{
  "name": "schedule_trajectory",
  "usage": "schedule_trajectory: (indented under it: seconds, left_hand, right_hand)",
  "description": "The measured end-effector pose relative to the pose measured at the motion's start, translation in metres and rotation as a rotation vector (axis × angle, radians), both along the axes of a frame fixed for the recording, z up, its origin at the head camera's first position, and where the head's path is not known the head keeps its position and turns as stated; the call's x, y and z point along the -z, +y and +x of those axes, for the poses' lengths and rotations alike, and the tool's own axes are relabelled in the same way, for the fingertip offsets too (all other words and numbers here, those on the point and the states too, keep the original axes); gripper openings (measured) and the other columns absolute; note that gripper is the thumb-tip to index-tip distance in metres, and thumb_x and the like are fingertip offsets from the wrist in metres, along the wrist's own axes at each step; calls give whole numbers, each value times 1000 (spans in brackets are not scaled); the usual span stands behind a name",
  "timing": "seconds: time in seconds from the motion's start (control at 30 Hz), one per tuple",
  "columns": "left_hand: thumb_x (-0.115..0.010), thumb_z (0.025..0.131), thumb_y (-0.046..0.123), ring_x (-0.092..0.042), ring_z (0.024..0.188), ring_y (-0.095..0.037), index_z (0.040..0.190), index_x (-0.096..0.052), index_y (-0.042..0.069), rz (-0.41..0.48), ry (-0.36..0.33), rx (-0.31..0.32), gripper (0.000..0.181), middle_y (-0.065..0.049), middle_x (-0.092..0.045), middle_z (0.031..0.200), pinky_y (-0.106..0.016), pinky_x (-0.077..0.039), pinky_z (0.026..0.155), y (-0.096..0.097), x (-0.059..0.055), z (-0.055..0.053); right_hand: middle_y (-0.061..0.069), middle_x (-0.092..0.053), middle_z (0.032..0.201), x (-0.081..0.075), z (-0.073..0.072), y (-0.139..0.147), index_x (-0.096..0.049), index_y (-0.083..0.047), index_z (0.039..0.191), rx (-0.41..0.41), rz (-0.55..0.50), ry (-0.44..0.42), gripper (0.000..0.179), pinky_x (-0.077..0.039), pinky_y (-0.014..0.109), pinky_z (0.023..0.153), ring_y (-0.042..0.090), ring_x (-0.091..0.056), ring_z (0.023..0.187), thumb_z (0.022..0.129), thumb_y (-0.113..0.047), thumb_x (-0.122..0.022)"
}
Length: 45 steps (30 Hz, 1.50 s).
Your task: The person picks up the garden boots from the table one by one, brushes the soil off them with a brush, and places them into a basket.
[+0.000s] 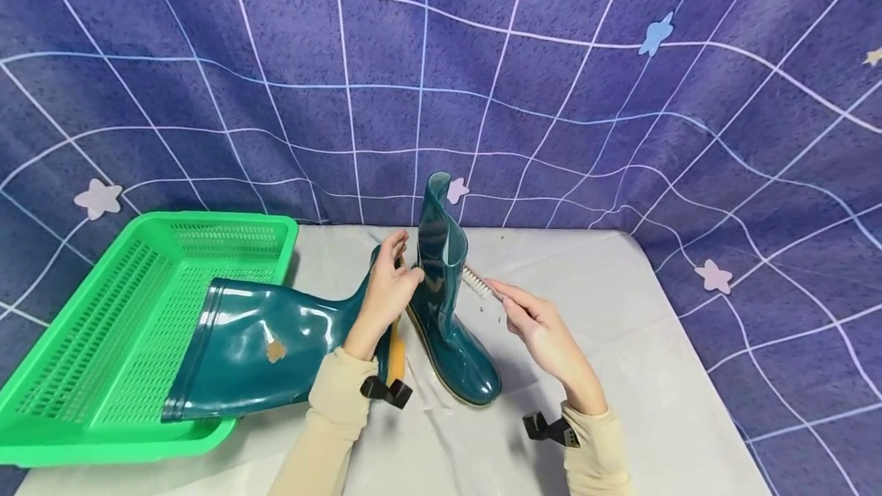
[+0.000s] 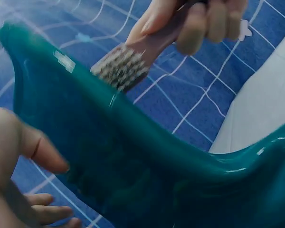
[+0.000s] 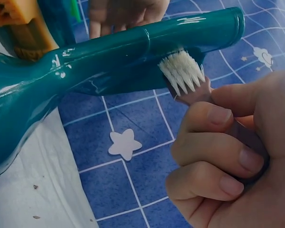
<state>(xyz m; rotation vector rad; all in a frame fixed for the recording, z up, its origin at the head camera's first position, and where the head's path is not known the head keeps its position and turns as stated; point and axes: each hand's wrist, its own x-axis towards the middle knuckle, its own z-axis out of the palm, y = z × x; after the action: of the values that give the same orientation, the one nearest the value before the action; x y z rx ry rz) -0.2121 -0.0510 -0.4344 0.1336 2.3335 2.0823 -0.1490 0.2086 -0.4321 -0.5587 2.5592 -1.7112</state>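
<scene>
A dark teal rubber boot (image 1: pixel 441 289) stands upright near the middle of the table, its top creased inward. My right hand (image 1: pixel 544 327) grips a scrub brush (image 3: pixel 192 90) by its handle. The brush's pale bristles (image 3: pixel 183 69) are right at the side of the boot shaft. On the other side of the shaft is my left hand (image 1: pixel 390 285), its fingers loosely extended. In the left wrist view the thumb (image 2: pixel 45 154) overlaps the shaft. A second teal boot (image 1: pixel 276 350) lies on its side, with a brown patch (image 1: pixel 276 350) on its shaft and a yellowish sole (image 1: pixel 396 354).
A green plastic basket (image 1: pixel 269 232) stands at the left, with the lying boot's shaft over its rim. A white cloth (image 1: pixel 592 266) covers the table and carries small dark crumbs. Behind it hangs a blue curtain (image 1: pixel 386 121) with a grid and star pattern.
</scene>
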Motion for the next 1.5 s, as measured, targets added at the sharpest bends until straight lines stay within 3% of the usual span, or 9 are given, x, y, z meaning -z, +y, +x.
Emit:
schedule_trajectory:
  seconds: [0.2,0.4,0.5,0.63,0.77,1.0,1.13,1.27,1.5]
  left_hand:
    - [-57,89,0,-26,163,-36,169,-20,7,-16,-88,135,89,-19,-30,173,-55,-30,130,-6,7,-18]
    - [-70,90,5,-46,148,-39,170,-21,13,-125,-28,155,95,-22,-46,159,-53,-47,113,-12,4,-22]
    - [-78,90,10,-56,126,-39,166,-33,11,-179,20,148,88,-24,-57,144,-44,-51,96,-14,1,-26]
    - [-83,93,21,-61,105,-32,149,-55,8,-229,58,92,64,-20,-66,130,-33,-50,80,-15,1,-29]
    - [-87,92,25,-69,100,-30,134,-65,10,-265,132,33,50,-15,-71,122,-33,-54,79,-11,0,-29]
    - [-94,83,30,-74,94,-28,109,-75,11,-344,385,-56,37,-9,-77,97,-45,-59,85,4,-7,-23]
    - [-96,78,38,-73,74,-26,84,-68,12,-412,510,-162,38,-4,-72,74,-43,-55,64,14,-17,-15]
    - [-87,87,32,-58,56,-17,72,-58,11,-302,564,-174,39,-5,-57,59,-32,-43,54,23,-22,-4]
    - [-73,92,3,-71,79,-3,98,-70,-13,248,515,-178,17,3,-77,86,-22,-59,78,40,-15,22]
  right_hand:
    - [-3,-41,67,3,1,-2,-63,-8,149,-30,-1,-20,39,-39,27,53,6,-39,57,114,-15,-46]
    - [-4,-37,65,3,0,0,-61,-10,150,-1,8,-21,40,-39,28,56,6,-37,57,115,-17,-44]
    - [-3,-38,65,1,-1,3,-62,-11,150,41,20,-12,40,-40,28,57,7,-38,58,115,-18,-45]
    - [-1,-41,68,0,-1,6,-62,-14,150,93,23,-4,40,-41,30,60,9,-41,60,115,-19,-45]
    - [0,-42,69,0,0,9,-62,-13,151,131,5,-8,40,-41,30,62,9,-41,61,115,-18,-45]
    - [-2,-39,68,-5,-1,16,-67,-5,140,186,-101,23,34,-34,25,54,6,-35,58,115,-16,-46]
    - [-4,-39,66,-9,-2,22,-69,1,123,247,-168,86,28,-30,25,50,6,-34,56,115,-13,-45]
    - [-6,-42,66,-13,-2,25,-66,2,139,326,-229,97,36,-30,22,47,3,-36,56,114,-12,-44]
    - [-3,-45,68,-12,-1,25,-62,-6,149,350,-227,94,40,-29,25,45,3,-38,56,114,-11,-45]
